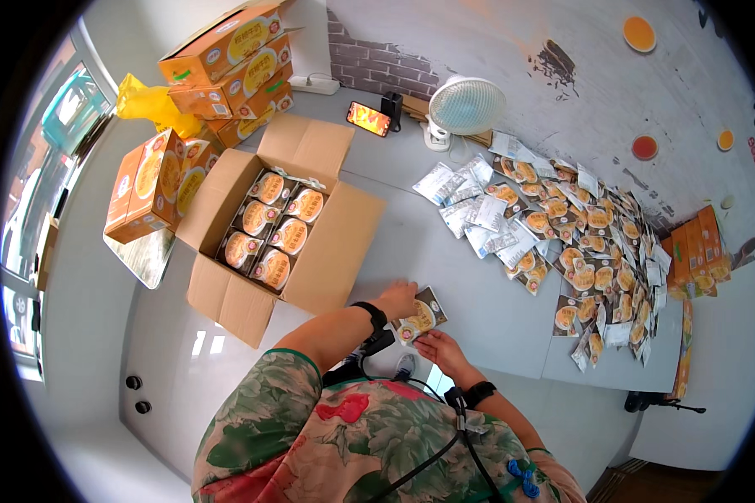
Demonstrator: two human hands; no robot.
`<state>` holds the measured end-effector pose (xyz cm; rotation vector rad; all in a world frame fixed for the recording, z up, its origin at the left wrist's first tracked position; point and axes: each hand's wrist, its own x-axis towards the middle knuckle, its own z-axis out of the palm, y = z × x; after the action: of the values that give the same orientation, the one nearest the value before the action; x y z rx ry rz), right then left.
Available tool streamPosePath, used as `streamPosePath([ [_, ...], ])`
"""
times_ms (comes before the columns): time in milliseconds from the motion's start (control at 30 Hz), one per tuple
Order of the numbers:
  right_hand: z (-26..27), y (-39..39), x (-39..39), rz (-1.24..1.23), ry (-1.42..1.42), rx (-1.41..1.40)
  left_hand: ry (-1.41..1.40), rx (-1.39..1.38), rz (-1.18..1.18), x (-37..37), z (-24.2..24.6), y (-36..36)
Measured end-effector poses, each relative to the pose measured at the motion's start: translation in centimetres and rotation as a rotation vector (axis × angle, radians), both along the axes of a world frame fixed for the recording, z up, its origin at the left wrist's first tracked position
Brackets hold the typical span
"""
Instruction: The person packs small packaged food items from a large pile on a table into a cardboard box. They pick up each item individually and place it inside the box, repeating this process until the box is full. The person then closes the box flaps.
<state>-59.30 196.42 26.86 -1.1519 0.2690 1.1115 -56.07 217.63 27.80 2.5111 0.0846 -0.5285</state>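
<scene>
Both my hands are at one brown packet with a yellow bowl picture by the table's near edge. My left hand lies over the packet's upper left side; how its fingers meet the packet is partly hidden. The fingertips of my right hand pinch its lower edge. To the left stands an open cardboard box, flaps spread, with packets standing inside in two rows. A large heap of similar packets covers the right part of the table, some with their white printed backs up.
Orange printed cartons are stacked at the back left, beside a yellow plastic bag. More cartons stand left of the box. A lit phone and a small fan are near the wall. Other orange cartons stand far right.
</scene>
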Motion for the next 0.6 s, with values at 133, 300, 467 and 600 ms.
streamPosePath([
  [133,0.2,0.4,0.0,-0.009,-0.009,-0.058,0.156,-0.282,0.058,-0.3,-1.5,1.1],
  [300,2.5,1.2,-0.4,-0.08,-0.104,-0.146,0.372,-0.614,0.188,-0.9,-1.7,1.9],
  [467,5.1,1.0,1.2,-0.038,-0.343,-0.021,0.481,-1.043,0.185,-1.4,1.7,2.8],
  [600,8.8,2.5,3.3,0.051,-0.498,0.016,0.508,-1.352,0.291,-2.9,5.6,4.6],
])
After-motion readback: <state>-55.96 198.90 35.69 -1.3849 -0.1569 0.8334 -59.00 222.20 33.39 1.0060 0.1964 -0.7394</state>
